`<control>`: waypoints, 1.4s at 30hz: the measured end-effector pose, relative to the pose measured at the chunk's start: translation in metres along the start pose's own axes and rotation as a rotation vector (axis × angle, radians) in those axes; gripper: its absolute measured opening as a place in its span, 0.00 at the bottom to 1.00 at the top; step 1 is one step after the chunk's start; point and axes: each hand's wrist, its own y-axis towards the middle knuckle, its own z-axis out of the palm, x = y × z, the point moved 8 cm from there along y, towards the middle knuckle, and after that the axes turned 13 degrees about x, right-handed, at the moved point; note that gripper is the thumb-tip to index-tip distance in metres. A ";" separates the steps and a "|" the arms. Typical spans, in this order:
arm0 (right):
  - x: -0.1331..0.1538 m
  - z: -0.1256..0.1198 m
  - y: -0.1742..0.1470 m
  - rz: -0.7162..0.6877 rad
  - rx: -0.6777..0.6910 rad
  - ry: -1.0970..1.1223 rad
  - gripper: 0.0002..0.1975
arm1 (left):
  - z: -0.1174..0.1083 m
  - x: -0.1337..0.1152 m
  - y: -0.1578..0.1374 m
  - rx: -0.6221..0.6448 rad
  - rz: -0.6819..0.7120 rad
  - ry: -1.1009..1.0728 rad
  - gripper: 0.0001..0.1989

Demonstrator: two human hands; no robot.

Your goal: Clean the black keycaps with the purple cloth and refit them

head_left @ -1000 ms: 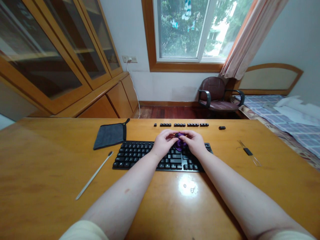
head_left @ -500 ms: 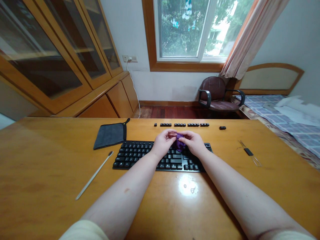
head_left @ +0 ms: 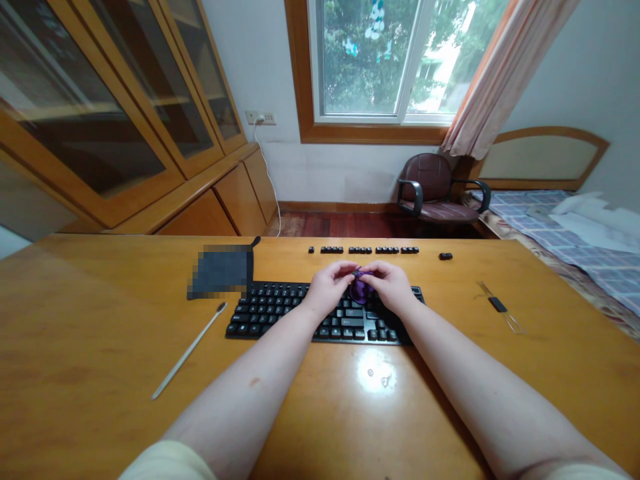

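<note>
Pinching a crumpled purple cloth [head_left: 361,292] between left hand [head_left: 327,287] and right hand [head_left: 391,287], above a computer keyboard [head_left: 273,309] (with loose keycaps [head_left: 387,250] in a row beyond).

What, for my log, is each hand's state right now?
Left hand: curled by the purple cloth; its grip cannot be told.
Right hand: closed, holding the purple cloth.
</note>
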 end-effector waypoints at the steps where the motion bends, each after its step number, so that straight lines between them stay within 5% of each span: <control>1: -0.001 0.000 0.000 0.006 -0.008 0.018 0.09 | 0.000 0.000 0.000 0.002 0.001 0.005 0.11; 5: -0.004 -0.001 0.000 0.009 -0.034 0.088 0.10 | -0.003 -0.002 0.000 -0.036 0.040 0.073 0.11; 10: 0.012 0.007 -0.001 -0.134 0.028 -0.065 0.07 | -0.001 -0.017 -0.006 -0.045 0.118 0.423 0.11; 14: 0.008 0.008 -0.003 -0.043 -0.005 -0.169 0.09 | 0.007 -0.028 -0.009 0.018 0.128 0.562 0.14; 22: -0.004 0.001 0.000 0.027 -0.063 0.066 0.14 | 0.002 -0.023 -0.007 -0.041 0.098 0.433 0.09; 28: 0.003 -0.017 -0.003 -0.044 -0.200 0.005 0.09 | -0.009 -0.024 -0.009 -0.162 0.145 0.411 0.11; 33: 0.016 -0.012 -0.006 -0.142 -0.118 -0.185 0.07 | -0.010 -0.021 -0.009 -0.181 0.142 0.348 0.12; 42: 0.015 0.008 -0.005 -0.039 0.053 -0.289 0.14 | -0.004 -0.022 -0.009 -0.083 0.141 0.450 0.11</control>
